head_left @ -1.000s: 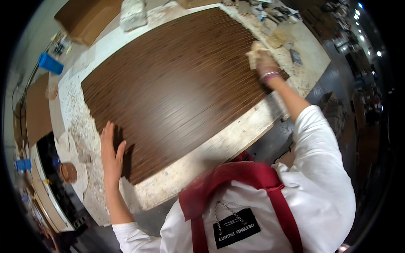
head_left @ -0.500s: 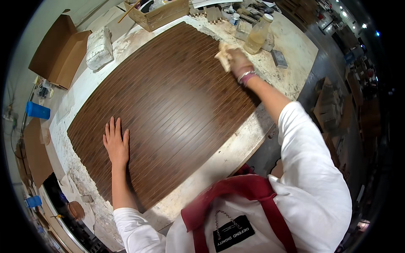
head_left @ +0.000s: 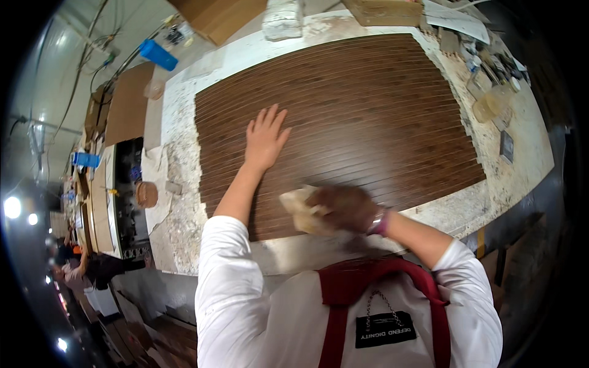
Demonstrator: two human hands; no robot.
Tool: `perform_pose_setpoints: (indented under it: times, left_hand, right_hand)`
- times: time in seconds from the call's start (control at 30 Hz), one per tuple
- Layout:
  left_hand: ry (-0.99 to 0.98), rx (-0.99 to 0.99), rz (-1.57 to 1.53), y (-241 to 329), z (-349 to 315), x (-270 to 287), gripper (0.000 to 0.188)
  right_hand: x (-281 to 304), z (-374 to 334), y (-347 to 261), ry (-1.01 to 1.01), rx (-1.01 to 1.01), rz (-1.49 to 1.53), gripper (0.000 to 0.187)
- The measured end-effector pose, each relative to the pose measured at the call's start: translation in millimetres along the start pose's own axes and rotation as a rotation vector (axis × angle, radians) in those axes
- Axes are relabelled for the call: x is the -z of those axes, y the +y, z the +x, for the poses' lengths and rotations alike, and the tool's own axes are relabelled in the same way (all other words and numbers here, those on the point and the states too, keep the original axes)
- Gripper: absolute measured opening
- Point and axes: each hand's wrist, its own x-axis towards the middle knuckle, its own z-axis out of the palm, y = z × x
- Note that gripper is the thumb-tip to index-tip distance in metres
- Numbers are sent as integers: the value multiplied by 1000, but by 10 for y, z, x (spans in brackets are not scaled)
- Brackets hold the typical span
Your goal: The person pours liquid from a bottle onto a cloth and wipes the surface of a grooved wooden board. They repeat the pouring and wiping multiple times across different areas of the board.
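Note:
A large dark brown wooden panel [head_left: 343, 116] made of narrow strips, with thin grooves between them, lies flat on the worktable. My left hand [head_left: 265, 140] rests flat on its left part, palm down and fingers spread. Near the panel's front edge, my right hand [head_left: 346, 208], smeared by motion and darkly stained, is closed on a crumpled cream cloth [head_left: 304, 211]. The cloth lies against the wood. A bracelet and a purple band circle the right wrist.
The white, stained worktable [head_left: 175, 138] shows around the panel. On its right stand a bottle of yellowish liquid [head_left: 489, 105] and a small grey block [head_left: 506, 147]. Beyond the far edge are a white wrapped block [head_left: 283, 19] and cardboard boxes [head_left: 383, 12]. A blue cup [head_left: 158, 55] stands far left.
My right hand has swept the cloth from the panel's far right corner to its near edge. The left hand stays flat on the panel. The whole view has turned.

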Motion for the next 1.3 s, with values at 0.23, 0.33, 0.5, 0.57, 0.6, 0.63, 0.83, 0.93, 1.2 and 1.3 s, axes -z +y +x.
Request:
perform_pose_setpoints:
  times: [0.23, 0.33, 0.5, 0.57, 0.6, 0.63, 0.83, 0.93, 1.2, 1.3]
  left_hand:
    - [13, 83, -28, 116, -57, -82, 56]
    - [-38, 104, 4, 366, -60, -49, 66]
    - [-74, -319, -164, 1386, -300, -174, 66]
    - [-162, -443, -527, 1879, -284, -14, 62]
    - [-199, -462, -744, 2103, -251, 56, 59]
    - [-220, -379, -909, 2325, -229, 61, 55]
    - [-576, 96, -1674, 3216, 96, 116, 37]
    - [-401, 183, -1805, 3421, 137, 331, 27]
    - [12, -623, -824, 3782, 597, 450, 23]
    - [96, -641, -831, 4049, 795, 807, 17]
  right_hand:
    - [1141, -1254, 269, 741, -607, 884, 56]
    - [1498, -2042, 583, 1035, -623, 1206, 56]
    - [1831, -2800, 869, 1073, -557, 709, 72]
    - [1909, -2867, 830, 1044, -497, 698, 68]
    - [1907, -2997, 924, 984, -378, 689, 64]
    - [1900, -3083, 1000, 918, -258, 681, 61]
    - [1671, -2243, 455, 809, -430, 903, 66]
    - [1701, -2529, 623, 868, -397, 952, 68]
    - [1888, -2675, 690, 906, -262, 1378, 79]
    - [1906, -2904, 762, 865, -256, 1407, 87]
